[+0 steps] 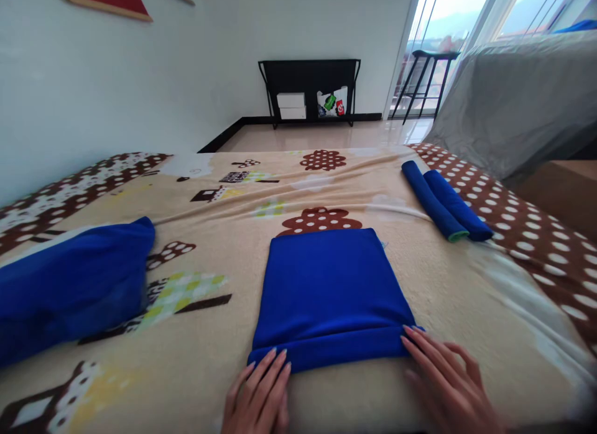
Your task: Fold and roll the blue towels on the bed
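A blue cloth (331,285) lies folded into a flat panel on the bedspread, its near edge turned over into a narrow band. My left hand (259,393) rests its outstretched fingers on the left end of that band. At the band's right end, my right hand (448,378) touches the corner with long, straight fingers. Both thumbs are mostly hidden or blurred. Farther off to the right, a dark blue cloth roll (433,201) with a greenish end lies alongside a brighter blue roll (459,204). Another blue cloth (79,285) is spread loosely at the left.
The patterned bedspread (224,341) is beige with brown dotted borders and some creases. Beyond it, a black rack (310,76) holds white boxes and a printed bag. A black stool (429,73) stands by the window, and a grey cover (527,92) drapes something at right.
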Demonstrator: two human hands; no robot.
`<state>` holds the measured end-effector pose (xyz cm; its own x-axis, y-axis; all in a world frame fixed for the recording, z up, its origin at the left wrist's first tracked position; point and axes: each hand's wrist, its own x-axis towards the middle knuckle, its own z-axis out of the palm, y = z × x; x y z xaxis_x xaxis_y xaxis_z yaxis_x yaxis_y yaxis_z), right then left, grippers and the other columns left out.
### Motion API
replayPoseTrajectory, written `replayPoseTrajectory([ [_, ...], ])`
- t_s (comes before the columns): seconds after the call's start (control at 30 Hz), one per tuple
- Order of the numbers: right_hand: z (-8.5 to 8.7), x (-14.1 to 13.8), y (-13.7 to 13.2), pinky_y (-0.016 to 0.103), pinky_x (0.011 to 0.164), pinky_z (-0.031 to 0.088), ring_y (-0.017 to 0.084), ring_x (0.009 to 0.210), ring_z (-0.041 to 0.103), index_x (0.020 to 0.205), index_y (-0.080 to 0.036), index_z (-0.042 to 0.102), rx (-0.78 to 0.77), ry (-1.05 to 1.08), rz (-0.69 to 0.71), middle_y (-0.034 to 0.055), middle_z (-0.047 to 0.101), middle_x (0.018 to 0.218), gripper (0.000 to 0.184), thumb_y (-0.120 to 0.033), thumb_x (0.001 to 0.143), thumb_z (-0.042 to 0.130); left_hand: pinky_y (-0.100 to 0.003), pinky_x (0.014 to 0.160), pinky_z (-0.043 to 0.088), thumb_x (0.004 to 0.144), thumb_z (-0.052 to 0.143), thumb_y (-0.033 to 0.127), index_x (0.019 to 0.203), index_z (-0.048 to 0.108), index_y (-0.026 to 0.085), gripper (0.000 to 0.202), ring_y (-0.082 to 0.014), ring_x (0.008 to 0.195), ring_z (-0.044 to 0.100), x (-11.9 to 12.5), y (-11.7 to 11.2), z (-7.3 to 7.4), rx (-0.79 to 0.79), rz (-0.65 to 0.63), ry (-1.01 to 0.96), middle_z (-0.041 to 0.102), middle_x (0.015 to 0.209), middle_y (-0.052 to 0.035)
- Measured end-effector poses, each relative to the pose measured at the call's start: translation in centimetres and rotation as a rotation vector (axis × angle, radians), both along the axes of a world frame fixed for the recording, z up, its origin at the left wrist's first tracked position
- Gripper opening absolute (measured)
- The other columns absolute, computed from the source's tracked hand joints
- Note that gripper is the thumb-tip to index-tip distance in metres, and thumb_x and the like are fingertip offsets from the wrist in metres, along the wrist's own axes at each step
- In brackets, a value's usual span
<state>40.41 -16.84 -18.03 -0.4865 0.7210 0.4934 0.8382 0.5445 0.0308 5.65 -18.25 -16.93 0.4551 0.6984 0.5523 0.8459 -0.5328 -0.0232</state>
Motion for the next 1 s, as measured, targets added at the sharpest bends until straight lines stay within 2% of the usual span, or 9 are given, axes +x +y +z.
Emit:
replayPoseTrajectory([
  [0.17,0.8,-5.3,1.3,0.038,0.113,0.025,0.019,0.142,0.034,0.147,-0.019,0.041,-0.079,-0.119,0.151,0.0035,0.036,0.154,0.056,-0.022,0.091,0.051,-0.036,0.114,0.032,0.09,0.047,0.015,0.135,0.053,0.011,0.046,-0.0209,0.134,0.048,4.0,1.4,0.7,-0.07,-0.07,0.1,0.057,0.14,-0.008],
  [0.33,0.3,-1.6,2.7,0.043,0.115,0.021,0.022,0.138,0.041,0.15,-0.018,0.035,-0.088,-0.111,-0.012,0.0069,0.041,0.15,0.062,-0.041,0.095,0.05,-0.042,0.12,0.015,0.092,0.052,0.032,0.143,0.046,0.017,0.054,-0.0236,0.137,0.045,-0.6,1.6,0.3,-0.08,0.125,0.2,0.053,0.145,-0.0079],
  [0.43,0.8,-1.8,2.7,0.047,0.115,0.021,0.025,0.138,0.041,0.15,-0.018,0.035,-0.071,-0.063,-0.038,0.0084,0.043,0.149,0.063,-0.042,0.094,0.052,-0.054,0.12,0.006,0.091,0.053,0.033,0.142,0.047,0.017,0.054,-0.0286,0.137,0.043,-0.5,1.6,0.7,-0.044,0.212,0.183,0.052,0.145,-0.0104],
  [0.5,1.5,-4.1,2.7,0.044,0.113,0.027,0.024,0.139,0.039,0.151,-0.019,0.033,-0.102,-0.054,0.05,0.0072,0.041,0.15,0.062,-0.039,0.095,0.051,-0.051,0.12,0.009,0.09,0.053,0.028,0.142,0.048,0.016,0.053,-0.026,0.138,0.042,1.9,2.2,1.4,-0.019,0.148,0.208,0.05,0.147,-0.0091],
  [0.6,1.9,-6.5,3.3,0.038,0.108,0.038,0.02,0.138,0.04,0.153,-0.021,0.028,-0.182,-0.072,0.166,0.0046,0.036,0.153,0.064,-0.044,0.097,0.047,-0.036,0.114,0.027,0.093,0.05,0.032,0.143,0.046,0.016,0.052,-0.0185,0.136,0.044,4.3,3.4,1.9,-0.037,0.01,0.284,0.05,0.148,-0.0048],
  [0.7,1.0,-3.9,4.2,0.042,0.105,0.04,0.022,0.136,0.043,0.154,-0.024,0.025,-0.174,-0.092,0.024,0.0052,0.037,0.153,0.067,-0.051,0.096,0.045,-0.036,0.104,0.038,0.095,0.047,0.042,0.144,0.044,0.018,0.054,-0.019,0.131,0.049,1.9,3.9,1.4,-0.048,0.105,0.292,0.052,0.146,-0.0046],
  [0.83,0.3,0.5,4.6,0.048,0.109,0.034,0.026,0.138,0.041,0.155,-0.024,0.024,-0.096,-0.096,-0.129,0.0079,0.039,0.151,0.069,-0.052,0.095,0.047,-0.049,0.111,0.028,0.095,0.046,0.033,0.146,0.042,0.018,0.053,-0.0273,0.135,0.045,-2.1,3.3,0.7,-0.024,0.304,0.193,0.052,0.146,-0.0095],
  [0.9,1.0,-0.5,4.5,0.049,0.111,0.031,0.026,0.14,0.038,0.154,-0.022,0.025,-0.087,-0.084,-0.103,0.009,0.037,0.153,0.068,-0.049,0.096,0.047,-0.05,0.114,0.023,0.094,0.047,0.028,0.146,0.042,0.016,0.054,-0.028,0.138,0.042,-1.0,3.3,1.2,0.013,0.239,0.174,0.05,0.147,-0.0109],
  [1.0,2.0,-5.0,4.4,0.047,0.112,0.032,0.023,0.14,0.038,0.152,-0.024,0.031,-0.155,-0.042,0.053,0.0065,0.039,0.152,0.058,-0.04,0.098,0.045,-0.039,0.113,0.031,0.093,0.047,0.024,0.147,0.04,0.016,0.055,-0.0214,0.139,0.041,3.2,4.2,2.1,-0.015,0.007,0.242,0.046,0.15,-0.0074],
])
